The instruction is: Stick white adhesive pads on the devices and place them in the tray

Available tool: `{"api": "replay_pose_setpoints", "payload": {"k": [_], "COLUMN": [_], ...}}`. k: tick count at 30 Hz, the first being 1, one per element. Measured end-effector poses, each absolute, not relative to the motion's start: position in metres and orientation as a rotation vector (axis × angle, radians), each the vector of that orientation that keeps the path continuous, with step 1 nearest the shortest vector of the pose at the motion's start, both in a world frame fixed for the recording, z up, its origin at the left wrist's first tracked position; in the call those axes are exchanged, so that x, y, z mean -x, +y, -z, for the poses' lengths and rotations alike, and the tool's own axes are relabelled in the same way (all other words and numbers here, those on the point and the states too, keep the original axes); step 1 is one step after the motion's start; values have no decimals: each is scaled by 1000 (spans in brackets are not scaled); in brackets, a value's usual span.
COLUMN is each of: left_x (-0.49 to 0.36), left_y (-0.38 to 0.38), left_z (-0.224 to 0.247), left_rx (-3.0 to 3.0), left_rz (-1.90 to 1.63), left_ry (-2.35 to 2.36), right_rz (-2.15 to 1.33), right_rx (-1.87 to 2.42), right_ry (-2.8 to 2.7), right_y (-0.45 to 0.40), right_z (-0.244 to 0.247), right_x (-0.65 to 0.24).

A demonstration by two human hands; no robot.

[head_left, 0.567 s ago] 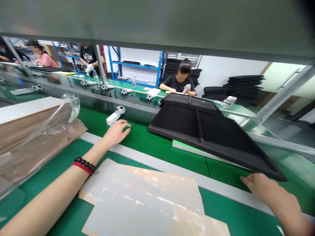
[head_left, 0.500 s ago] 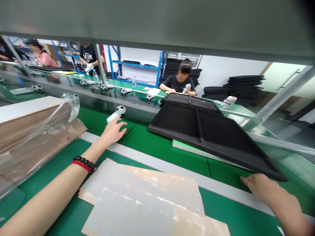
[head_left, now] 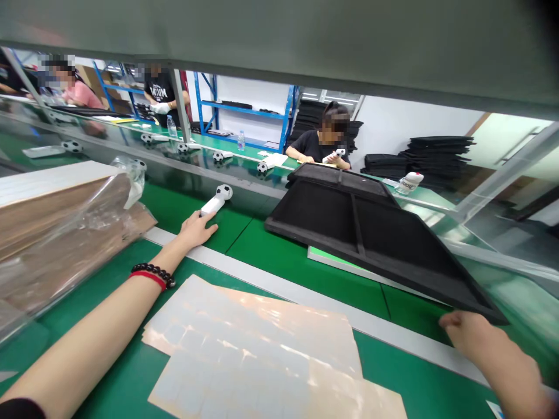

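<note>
The left hand (head_left: 195, 228) is lying open against the white tool (head_left: 215, 201); the right hand (head_left: 471, 334), fingers loose, is steadying the black panel (head_left: 371, 233), best held flat.

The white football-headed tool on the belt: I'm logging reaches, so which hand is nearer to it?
Left. The left hand lies at the white tool's handle end; the right hand is far off, at the black foam tray's near corner.

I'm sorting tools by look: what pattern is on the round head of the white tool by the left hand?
Black-and-white football pattern on the tool's head; head view.
</note>
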State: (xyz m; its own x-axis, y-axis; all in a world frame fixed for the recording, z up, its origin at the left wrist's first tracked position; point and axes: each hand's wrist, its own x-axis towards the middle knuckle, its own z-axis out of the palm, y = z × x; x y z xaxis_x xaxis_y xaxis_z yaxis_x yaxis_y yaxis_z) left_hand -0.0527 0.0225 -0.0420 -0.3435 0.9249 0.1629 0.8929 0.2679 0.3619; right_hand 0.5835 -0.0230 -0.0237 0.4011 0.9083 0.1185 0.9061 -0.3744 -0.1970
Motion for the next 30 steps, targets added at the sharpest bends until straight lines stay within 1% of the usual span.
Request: {"api": "replay_pose_setpoints", "payload": {"k": [5, 11, 14, 16, 18, 21, 24, 27, 30], "left_x": [49, 40, 34, 31, 26, 12, -13, -50, -88], "left_y": [20, 10, 12, 15, 19, 23, 23, 11, -9], "left_z": [36, 12, 4, -1, -7, -17, -26, -33, -38], "left_rx": [-1801, -1866, -1879, -1894, -1886, -1834, -1728, -1554, -1362], "left_rz": [-961, -1500, -1781, -1997, -2113, -2185, -2188, -2034, -1947], "left_ry": [2391, 2269, 2098, 1870, 1643, 1405, 1156, 883, 767], "right_rz": [-247, -352, -389, -457, -554, -707, -787, -985, -1373], "right_rx": [2226, 2094, 2065, 2010, 1913, 1758, 1637, 1589, 1644], "right_ry": [-1676, -1704, -1721, -1765, -1844, -2019, -2129, -2055, -1830], "right_y": [-20, -27, -37, -48, -63, -92, -125, -156, -175], "right_z": [5, 2, -7, -21, -40, -67, -76, -61, -39], "right_x": [-543, -500, -484, -467, -443, -404, -373, -359, -360]}}
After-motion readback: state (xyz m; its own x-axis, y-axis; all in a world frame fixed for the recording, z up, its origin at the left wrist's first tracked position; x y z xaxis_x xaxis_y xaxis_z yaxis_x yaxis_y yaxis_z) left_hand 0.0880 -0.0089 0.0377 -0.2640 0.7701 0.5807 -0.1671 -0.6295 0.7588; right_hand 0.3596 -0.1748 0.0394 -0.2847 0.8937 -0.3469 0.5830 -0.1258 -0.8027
